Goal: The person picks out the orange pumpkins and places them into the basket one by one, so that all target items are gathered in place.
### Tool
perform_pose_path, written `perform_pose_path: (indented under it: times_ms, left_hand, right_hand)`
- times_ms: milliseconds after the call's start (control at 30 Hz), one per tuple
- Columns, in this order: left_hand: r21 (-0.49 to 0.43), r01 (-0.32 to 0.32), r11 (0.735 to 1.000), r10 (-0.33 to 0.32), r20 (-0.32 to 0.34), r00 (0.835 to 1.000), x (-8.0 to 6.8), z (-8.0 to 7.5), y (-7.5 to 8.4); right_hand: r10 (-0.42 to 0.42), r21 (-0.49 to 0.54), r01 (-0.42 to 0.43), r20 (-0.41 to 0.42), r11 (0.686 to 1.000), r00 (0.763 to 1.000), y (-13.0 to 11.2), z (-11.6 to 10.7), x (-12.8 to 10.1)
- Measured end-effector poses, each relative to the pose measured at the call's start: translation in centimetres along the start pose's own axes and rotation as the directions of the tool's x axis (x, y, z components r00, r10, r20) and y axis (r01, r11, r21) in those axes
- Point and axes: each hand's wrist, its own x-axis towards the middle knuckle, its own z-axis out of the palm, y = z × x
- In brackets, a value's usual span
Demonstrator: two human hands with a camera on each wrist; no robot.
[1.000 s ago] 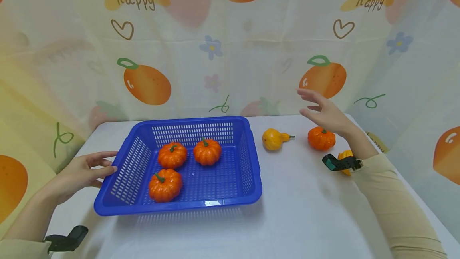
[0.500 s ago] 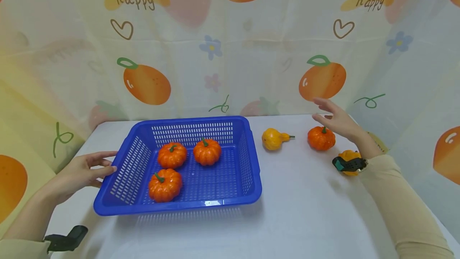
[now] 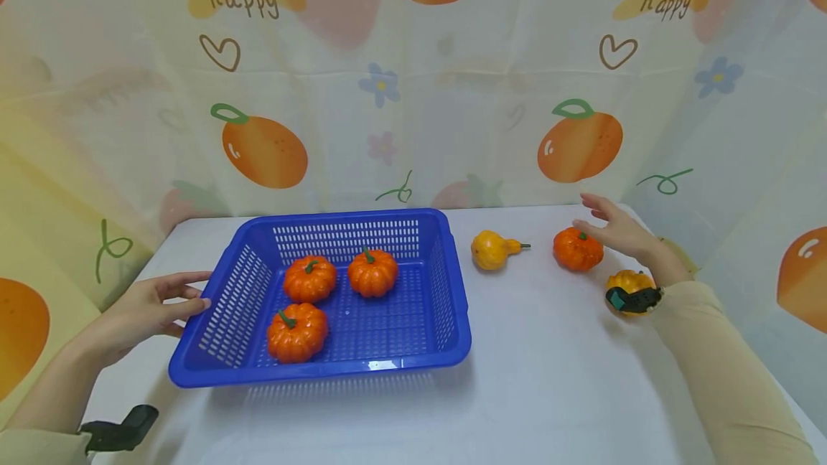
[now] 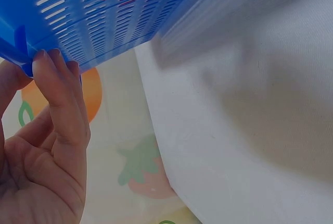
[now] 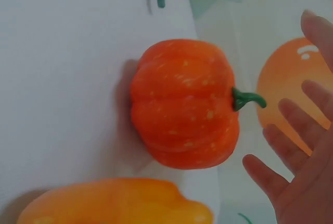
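The backdrop cloth [image 3: 413, 92] reads "happy" twice.

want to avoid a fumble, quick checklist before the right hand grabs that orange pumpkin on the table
1. Right hand open beside the orange pumpkin, no grip yet: ok.
2. Pumpkin upright, stem up, apart from the yellow gourd: ok.
3. Yellow-orange squash lies close under the wrist, may get bumped: not ok.
4. Left hand steadies the blue basket at its rim: ok.
5. Free floor space in the basket beside three pumpkins: ok.
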Motion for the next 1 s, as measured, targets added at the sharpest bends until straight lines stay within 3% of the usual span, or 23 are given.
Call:
perform_pose_path:
  times_ms: [567, 1000]
  left_hand:
    - [0.005, 0.009, 1.000, -0.009, -0.004, 1.000, 0.0, 0.1, 0.0]
    - [-0.011, -0.004, 1.000, 0.004, -0.005, 1.000, 0.0, 0.0, 0.0]
  right_hand:
    - [0.084, -0.022, -0.082, 0.126, 0.996, 0.988, 1.9, 1.0, -0.1]
    - [0.121, -0.098, -0.108, 0.142, 0.989, 0.983, 1.9, 1.5, 0.1]
